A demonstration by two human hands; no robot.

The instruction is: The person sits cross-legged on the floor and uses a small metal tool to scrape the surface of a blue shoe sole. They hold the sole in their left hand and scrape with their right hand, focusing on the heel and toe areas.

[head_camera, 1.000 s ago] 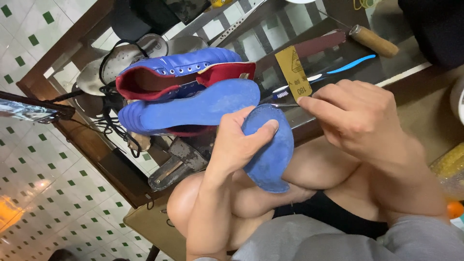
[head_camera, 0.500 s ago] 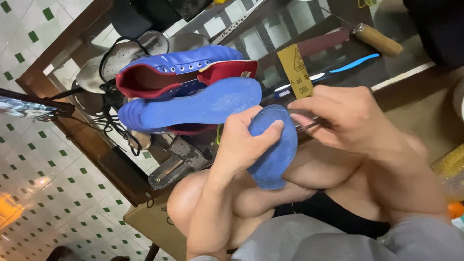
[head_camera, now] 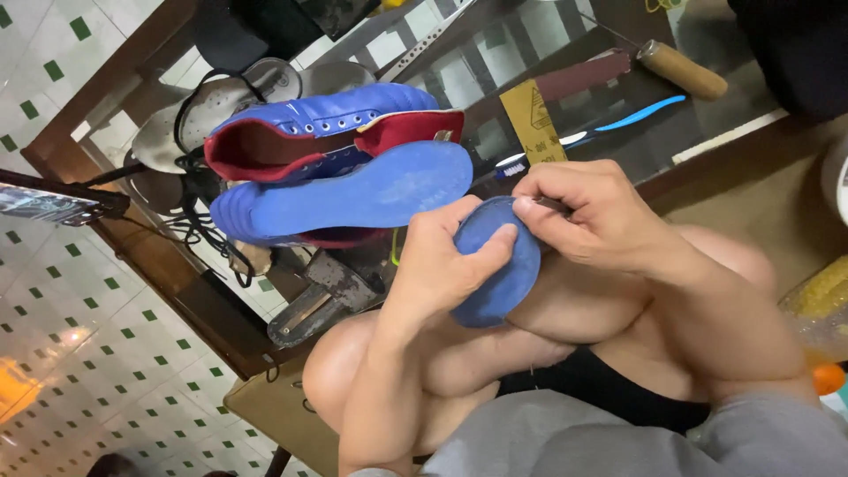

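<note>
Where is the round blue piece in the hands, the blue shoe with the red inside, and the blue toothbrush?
Round blue sole piece (head_camera: 505, 281): head view, its lower curved face.
Blue shoe with red lining (head_camera: 340, 110): head view, its blue upper side.
Blue toothbrush (head_camera: 638, 115): head view, its handle.

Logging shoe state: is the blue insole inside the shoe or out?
Out. The blue insole lies flat on top of the blue shoe, its whole length exposed.
</note>
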